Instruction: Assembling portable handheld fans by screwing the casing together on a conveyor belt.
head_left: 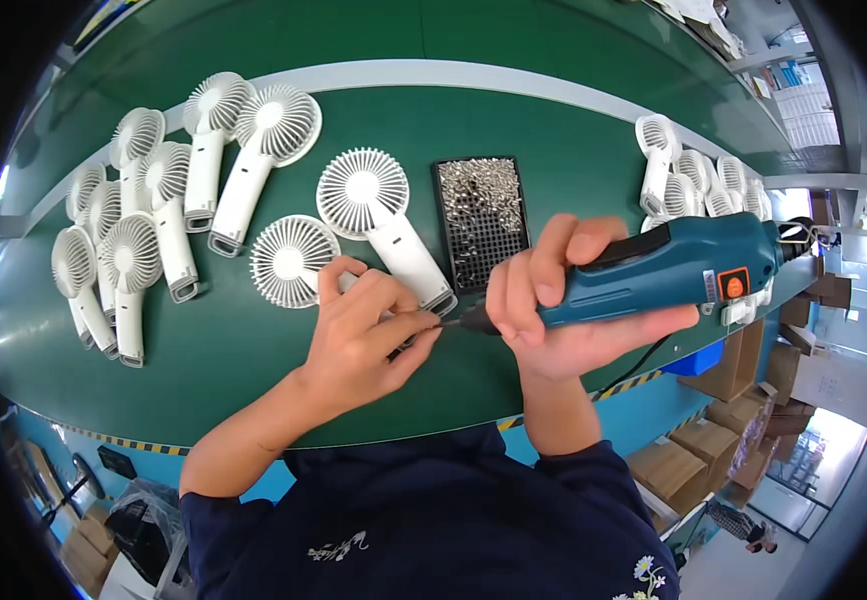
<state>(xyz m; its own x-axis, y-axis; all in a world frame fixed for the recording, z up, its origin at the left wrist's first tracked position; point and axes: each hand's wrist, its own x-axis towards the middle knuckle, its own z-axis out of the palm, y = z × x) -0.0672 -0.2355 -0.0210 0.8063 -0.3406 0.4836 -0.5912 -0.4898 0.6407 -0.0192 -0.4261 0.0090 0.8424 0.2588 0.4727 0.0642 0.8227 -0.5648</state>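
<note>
My right hand (573, 300) is wrapped round a teal electric screwdriver (643, 275), held nearly level with its bit pointing left. My left hand (363, 330) is closed on the handle of a white handheld fan (291, 262), most of that handle hidden under my fingers. At my left fingertips the thin bit meets the handle's end; whether a screw sits there is too small to tell. A second white fan (363, 193) lies just beyond, its handle reaching down toward the bit. Past the screwdriver's tip, a black tray (461, 270) holds many small silvery screws, heaped toward its far end.
Several white fans (133, 255) lie grouped on the green table (223, 390) at the left. More fans (658, 150) are clustered at the far right, partly behind the screwdriver. A cable (643, 365) hangs beside my right wrist. Cardboard boxes (703, 450) stand beyond the table's right edge.
</note>
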